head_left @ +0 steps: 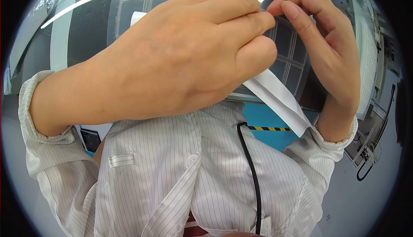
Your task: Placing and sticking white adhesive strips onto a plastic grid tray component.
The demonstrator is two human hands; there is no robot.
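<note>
My left hand stretches across the middle with its back up and its fingers curled closed. From beneath it a creased white paper strip slants down to my right sleeve; the hand appears to grip it, though the grip itself is hidden. Another white edge peeks out behind the wrist side of the hand. At the upper right, my right hand has thumb and bent fingers drawn together in a pinch. Its fingertips meet those of my left hand, and anything small between them cannot be made out.
Behind the hands lies a clear plastic tray divided into square compartments over a dark surface. A black cable hangs down my striped coat. Yellow-black tape marks a blue surface below. Equipment with a hose stands at the right.
</note>
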